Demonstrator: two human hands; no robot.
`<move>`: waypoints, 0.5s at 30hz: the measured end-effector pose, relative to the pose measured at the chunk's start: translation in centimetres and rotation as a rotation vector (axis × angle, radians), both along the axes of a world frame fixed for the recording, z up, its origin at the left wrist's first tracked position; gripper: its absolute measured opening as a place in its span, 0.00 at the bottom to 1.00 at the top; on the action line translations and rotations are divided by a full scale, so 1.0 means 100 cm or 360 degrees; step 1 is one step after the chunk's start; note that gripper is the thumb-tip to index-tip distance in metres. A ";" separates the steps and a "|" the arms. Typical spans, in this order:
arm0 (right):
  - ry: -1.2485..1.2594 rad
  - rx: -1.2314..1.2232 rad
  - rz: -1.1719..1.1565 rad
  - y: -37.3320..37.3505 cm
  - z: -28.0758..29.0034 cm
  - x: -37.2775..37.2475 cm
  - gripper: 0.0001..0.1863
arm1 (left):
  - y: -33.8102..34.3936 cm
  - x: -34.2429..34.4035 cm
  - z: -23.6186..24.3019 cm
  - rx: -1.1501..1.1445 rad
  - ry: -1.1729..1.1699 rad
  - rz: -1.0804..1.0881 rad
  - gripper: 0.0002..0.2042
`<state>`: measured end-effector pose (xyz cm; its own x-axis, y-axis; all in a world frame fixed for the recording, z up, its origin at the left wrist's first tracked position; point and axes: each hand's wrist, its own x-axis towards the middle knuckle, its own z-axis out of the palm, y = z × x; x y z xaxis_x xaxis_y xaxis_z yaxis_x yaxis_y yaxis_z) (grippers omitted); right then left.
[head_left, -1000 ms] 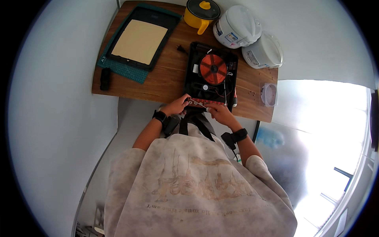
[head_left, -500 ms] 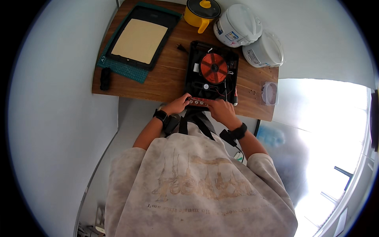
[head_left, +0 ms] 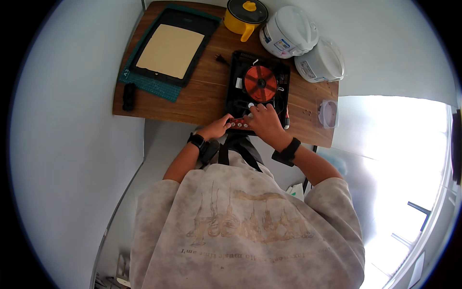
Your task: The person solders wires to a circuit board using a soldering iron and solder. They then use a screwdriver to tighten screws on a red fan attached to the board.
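Pinching circuit board [head_left: 239, 124] with left hand [head_left: 215, 128]; cannot tell grip of right hand [head_left: 265, 124]. Could tilt board by pressing unevenly.

- Support surface: table [head_left: 202, 103], wood-grain brown top, set against the wall.
- Left portion: green gridded cutting mat [head_left: 159, 90], laid flat, mostly covered.
- Near left corner: small black object [head_left: 128, 96], type unclear.
- Far edge, center: yellow pot [head_left: 236, 25] with dark lid, handle toward the near side.
- Far right: two white lidded appliances [head_left: 288, 31], side by side.
- Center to near edge: opened black appliance housing [head_left: 233, 91]; black power plug [head_left: 221, 59] just beside, at left.
- Right edge: clear plastic container [head_left: 328, 114]; tiny loose pieces [head_left: 308, 113] nearby, too small to identify.
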<state>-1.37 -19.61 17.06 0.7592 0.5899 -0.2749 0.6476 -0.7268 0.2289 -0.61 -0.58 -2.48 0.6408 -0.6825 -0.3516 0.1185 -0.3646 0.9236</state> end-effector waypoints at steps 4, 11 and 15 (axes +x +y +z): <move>0.0246 0.0222 -0.0447 -0.027 -0.002 -0.001 0.15 | -0.001 0.003 0.025 0.0011 0.0131 0.0005 0.13; 0.0577 0.0687 -0.1062 -0.020 0.009 -0.027 0.16 | -0.006 -0.010 -0.043 -0.0339 -0.0392 0.0239 0.12; 0.0635 0.1058 -0.1106 -0.033 -0.023 -0.044 0.15 | -0.004 -0.002 -0.013 -0.0140 0.0036 0.0086 0.12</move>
